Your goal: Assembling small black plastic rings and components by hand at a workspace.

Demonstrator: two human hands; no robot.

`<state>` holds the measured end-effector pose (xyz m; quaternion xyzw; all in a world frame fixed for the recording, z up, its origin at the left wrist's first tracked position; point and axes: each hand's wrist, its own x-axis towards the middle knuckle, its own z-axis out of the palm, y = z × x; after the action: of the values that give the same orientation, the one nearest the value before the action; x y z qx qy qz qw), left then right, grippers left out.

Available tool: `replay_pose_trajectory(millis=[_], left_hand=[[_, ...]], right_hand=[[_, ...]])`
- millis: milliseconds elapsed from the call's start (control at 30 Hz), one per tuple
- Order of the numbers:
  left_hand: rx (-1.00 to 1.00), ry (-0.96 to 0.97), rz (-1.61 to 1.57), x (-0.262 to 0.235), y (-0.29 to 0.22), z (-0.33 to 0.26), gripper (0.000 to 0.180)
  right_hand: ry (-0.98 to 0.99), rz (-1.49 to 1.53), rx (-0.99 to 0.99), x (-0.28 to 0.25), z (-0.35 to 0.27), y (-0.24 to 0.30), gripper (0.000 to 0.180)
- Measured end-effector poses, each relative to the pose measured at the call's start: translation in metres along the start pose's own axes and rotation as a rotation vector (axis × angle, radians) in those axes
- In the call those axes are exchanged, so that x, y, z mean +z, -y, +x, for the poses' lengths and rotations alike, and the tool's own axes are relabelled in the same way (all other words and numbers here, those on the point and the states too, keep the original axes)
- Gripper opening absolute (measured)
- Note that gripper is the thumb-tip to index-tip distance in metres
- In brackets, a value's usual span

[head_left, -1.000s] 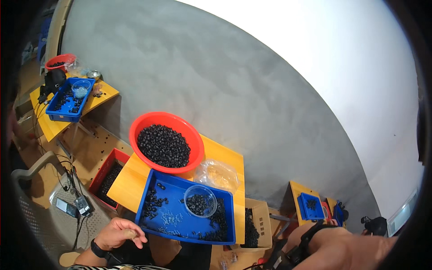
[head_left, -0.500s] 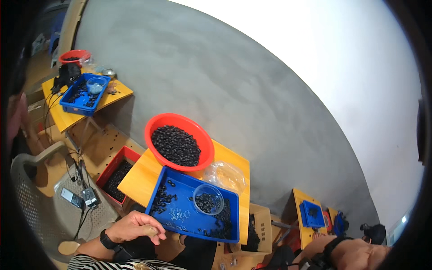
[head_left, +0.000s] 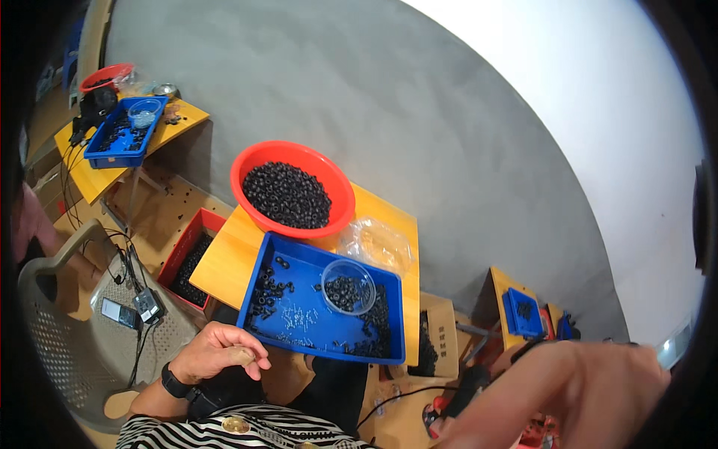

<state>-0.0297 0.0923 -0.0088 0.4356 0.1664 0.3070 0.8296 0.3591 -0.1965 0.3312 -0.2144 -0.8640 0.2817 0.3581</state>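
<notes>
My left hand (head_left: 223, 353), with a black band at its wrist, hovers by the near left corner of a blue tray (head_left: 299, 344). Its fingers are loosely bent and a little apart, with nothing visible in them. Black ring-like parts (head_left: 267, 292) and tiny pale pieces (head_left: 299, 318) lie scattered in the tray. A clear round tub (head_left: 349, 308) in there holds more black parts. On the right, my right hand (head_left: 609, 382) is raised close to the camera, blurred, its fingers not distinguishable.
A red basin (head_left: 340, 196) full of black parts and a crumpled clear bag (head_left: 378, 245) share the yellow table (head_left: 224, 254). Left stand a red box (head_left: 179, 247) and a plastic chair (head_left: 45, 299) bearing devices and cables. A cardboard box (head_left: 445, 352) stands right.
The view has tilted, so the table and tray sit higher in the picture. My right arm has risen and come nearer to the camera. The left hand keeps almost the same pose.
</notes>
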Motion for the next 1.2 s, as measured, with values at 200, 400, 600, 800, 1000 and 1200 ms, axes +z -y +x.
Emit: replay_pose_trajectory(millis=[200,400,600,800,1000,1200], left_hand=[[-0.011,-0.061,0.008,0.016,0.005,-0.002,0.016],[-0.011,-0.008,0.0,0.015,0.005,0.005,0.016],[0.026,-0.041,0.056,0.016,0.004,0.011,0.018],[0.009,-0.064,0.022,0.02,-0.001,0.007,0.018],[-0.017,-0.08,0.126,0.026,0.001,0.004,0.02],[0.0,-0.067,0.157,0.018,0.015,0.015,0.037]], right_hand=[[0.122,0.082,-0.046,0.088,0.261,-0.203,0.013],[0.207,0.006,-0.083,0.098,0.237,-0.207,0.016],[0.339,0.033,-0.053,0.212,0.199,-0.252,0.02],[0.451,0.138,-0.082,0.145,0.213,-0.269,0.023],[0.423,0.189,0.023,0.099,0.182,-0.255,0.015],[-0.433,-0.248,0.553,0.058,0.142,-0.235,0.067]])
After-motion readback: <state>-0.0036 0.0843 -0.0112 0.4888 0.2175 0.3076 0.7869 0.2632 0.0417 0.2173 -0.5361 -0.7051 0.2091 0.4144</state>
